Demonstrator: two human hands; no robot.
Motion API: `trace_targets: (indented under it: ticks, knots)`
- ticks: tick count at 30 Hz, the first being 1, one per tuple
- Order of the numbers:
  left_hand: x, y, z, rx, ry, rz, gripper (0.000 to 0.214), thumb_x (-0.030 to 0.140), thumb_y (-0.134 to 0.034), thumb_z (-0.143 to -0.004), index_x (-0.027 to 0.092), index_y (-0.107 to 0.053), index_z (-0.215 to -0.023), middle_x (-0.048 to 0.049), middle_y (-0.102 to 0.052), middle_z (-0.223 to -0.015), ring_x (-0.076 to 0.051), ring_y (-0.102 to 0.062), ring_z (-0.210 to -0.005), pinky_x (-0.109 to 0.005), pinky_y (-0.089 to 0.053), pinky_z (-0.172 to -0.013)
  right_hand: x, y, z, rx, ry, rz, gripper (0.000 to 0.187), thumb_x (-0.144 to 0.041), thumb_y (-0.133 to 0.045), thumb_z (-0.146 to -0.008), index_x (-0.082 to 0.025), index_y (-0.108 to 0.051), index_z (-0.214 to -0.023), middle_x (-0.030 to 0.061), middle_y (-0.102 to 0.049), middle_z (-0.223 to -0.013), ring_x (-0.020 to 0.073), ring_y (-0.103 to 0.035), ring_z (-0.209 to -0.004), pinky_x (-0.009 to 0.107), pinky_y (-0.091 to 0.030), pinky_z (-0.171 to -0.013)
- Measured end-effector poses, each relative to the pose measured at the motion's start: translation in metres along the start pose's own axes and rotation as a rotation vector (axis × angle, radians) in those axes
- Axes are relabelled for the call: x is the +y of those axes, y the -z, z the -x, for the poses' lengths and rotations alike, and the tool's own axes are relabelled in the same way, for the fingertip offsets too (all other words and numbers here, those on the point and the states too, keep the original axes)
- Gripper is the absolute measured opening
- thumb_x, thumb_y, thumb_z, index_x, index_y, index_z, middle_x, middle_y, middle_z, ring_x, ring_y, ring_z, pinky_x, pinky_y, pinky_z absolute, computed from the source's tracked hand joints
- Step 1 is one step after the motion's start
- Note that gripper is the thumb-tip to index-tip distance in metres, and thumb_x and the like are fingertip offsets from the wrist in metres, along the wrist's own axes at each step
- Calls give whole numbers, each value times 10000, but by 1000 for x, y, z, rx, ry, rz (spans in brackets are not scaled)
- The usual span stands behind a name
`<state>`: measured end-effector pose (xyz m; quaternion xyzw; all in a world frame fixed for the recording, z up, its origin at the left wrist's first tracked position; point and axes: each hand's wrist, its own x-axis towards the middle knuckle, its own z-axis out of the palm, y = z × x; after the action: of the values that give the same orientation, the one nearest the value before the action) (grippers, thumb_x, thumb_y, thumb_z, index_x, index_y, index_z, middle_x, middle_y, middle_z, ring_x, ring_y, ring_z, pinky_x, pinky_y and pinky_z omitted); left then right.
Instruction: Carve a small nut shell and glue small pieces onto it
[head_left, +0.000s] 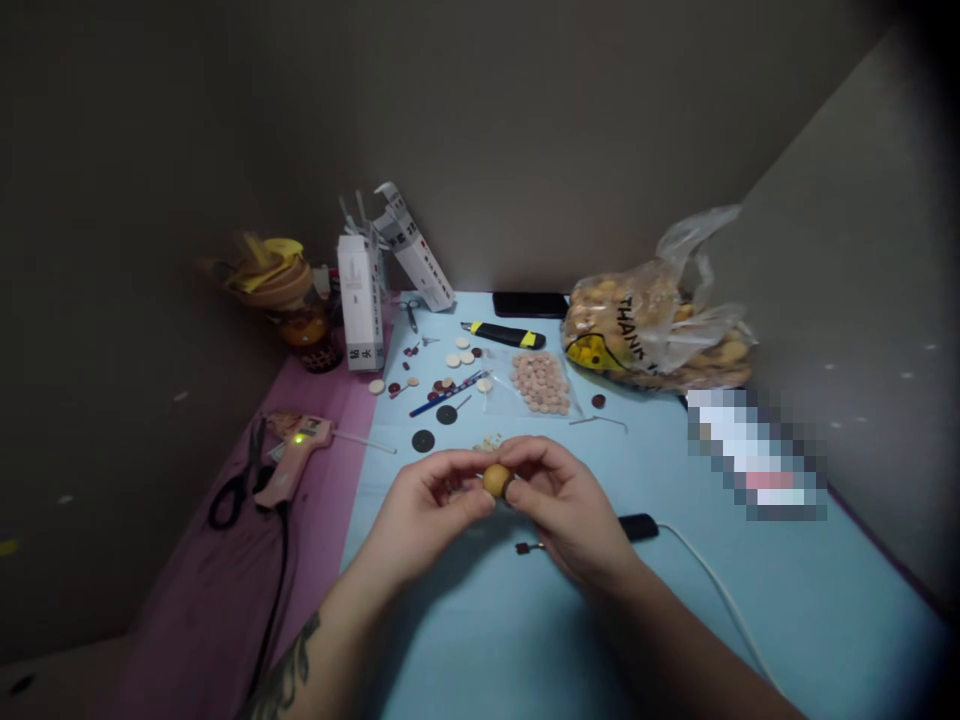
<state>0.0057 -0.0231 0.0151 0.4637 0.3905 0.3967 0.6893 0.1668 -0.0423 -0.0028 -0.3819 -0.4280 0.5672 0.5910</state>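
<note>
Between my two hands, low in the middle, is a small round yellow-brown ball (496,481) with a darker brown patch at its right side. The thumb and fingers of my left hand (435,505) pinch it from the left. My right hand (562,500) closes on it from the right, its thumb by the dark patch. Beneath my right hand lies a slim tool with a black handle (639,527), a white cord and a small dark red tip (523,548). Just beyond my fingertips are pale crumbs (489,441).
Beyond my hands are a clear bag of pinkish discs (541,384), a utility knife (504,335), a blue pencil (448,394) and black discs (423,441). A plastic bag (656,335) sits back right. A glue gun (294,462), scissors (238,487) and a cup (304,320) stand left.
</note>
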Motion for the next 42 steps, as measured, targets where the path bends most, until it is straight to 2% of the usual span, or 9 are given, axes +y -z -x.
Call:
trace_targets:
  ticks: [4, 9, 11, 17, 22, 25, 31, 36, 42]
  knots:
    - [2, -3, 1, 20, -34, -44, 289, 218, -793, -662, 164, -689, -926, -55, -706, -903, -158, -627, -800, -258, -500, -699, 1, 0, 0, 24, 61, 28, 137, -171, -746, -713, -248, -652, -776, -9, -660, -878, 147, -636, -838, 288, -538, -746]
    - [3, -3, 0, 47, -12, -27, 317, 243, -806, -641, 172, -676, -921, -36, -674, -829, -158, -608, -762, -259, -488, -671, -4, -1, 4, 108, 363, 527, 179, -92, -672, -774, -260, -726, -799, 15, -699, -821, 161, -667, -789, 301, -557, -731]
    - [3, -4, -1, 57, 4, -8, 331, 258, -809, -637, 170, -678, -928, -35, -672, -821, -158, -604, -757, -271, -490, -690, -5, -2, 6, 129, 440, 642, 201, -87, -657, -791, -264, -739, -843, 22, -711, -837, 165, -679, -783, 301, -567, -725]
    - [0, -2, -3, 98, 18, 62, 315, 273, -821, -634, 165, -675, -891, -20, -685, -794, -144, -617, -743, -269, -494, -721, -6, -6, 5, 92, 516, 756, 203, -103, -649, -806, -244, -733, -926, 39, -727, -883, 163, -695, -804, 277, -583, -721]
    - [-4, 1, -3, 100, 68, 159, 339, 216, -866, -560, 157, -673, -832, -19, -726, -778, -136, -660, -695, -270, -513, -709, -8, -5, 5, 42, 596, 835, 230, -97, -634, -813, -245, -712, -970, 34, -736, -872, 161, -691, -794, 281, -581, -720]
    - [-3, 1, -4, 104, 76, 153, 342, 204, -872, -543, 154, -704, -836, -38, -752, -792, -166, -686, -716, -302, -532, -730, -10, -3, 4, 24, 587, 864, 217, -111, -639, -810, -253, -705, -962, 30, -740, -857, 172, -692, -773, 300, -584, -702]
    - [0, 2, -4, 97, 36, 77, 266, 240, -827, -632, 165, -744, -873, -65, -769, -848, -195, -698, -771, -335, -543, -766, -11, -3, 3, 51, 535, 852, 194, -123, -653, -793, -247, -701, -933, 29, -731, -851, 160, -678, -714, 290, -582, -657]
    - [-4, 4, -4, 74, 18, 87, 329, 226, -811, -660, 183, -728, -976, -71, -764, -931, -205, -698, -853, -346, -531, -817, -11, -2, 3, 58, 498, 834, 240, -122, -649, -784, -263, -707, -970, 23, -737, -853, 162, -679, -706, 297, -584, -662]
    - [-3, 3, -4, 88, 22, 62, 271, 216, -828, -624, 174, -743, -878, -60, -765, -876, -201, -693, -833, -347, -532, -825, -9, 0, 3, 50, 511, 808, 219, -119, -676, -777, -257, -723, -941, 33, -729, -848, 164, -678, -716, 294, -582, -660]
